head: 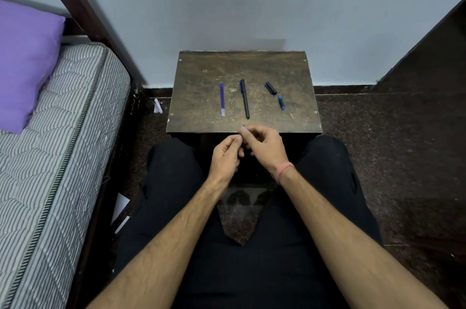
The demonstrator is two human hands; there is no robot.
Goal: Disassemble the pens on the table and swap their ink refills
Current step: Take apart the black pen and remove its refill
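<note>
On the small dark wooden table (201, 69) lie two blue ink refills (222, 99) side by side, a black capped pen (244, 98) to their right, a black pen cap (270, 88) and a short blue tip piece (281, 102). Just in front of the table's near edge, my left hand (225, 154) and my right hand (264, 144) meet, both pinching a thin pen part. Only its blue tip (243, 126) sticks out above my fingers; the rest is hidden, so I cannot tell if it is a refill or a barrel.
A bed with a striped mattress (63, 144) and a purple pillow (25, 56) stands close on the left, with a dark bedpost beside it. The wall is behind the table. Dark furniture (428, 56) is on the right. Small white scraps (158, 106) lie on the floor.
</note>
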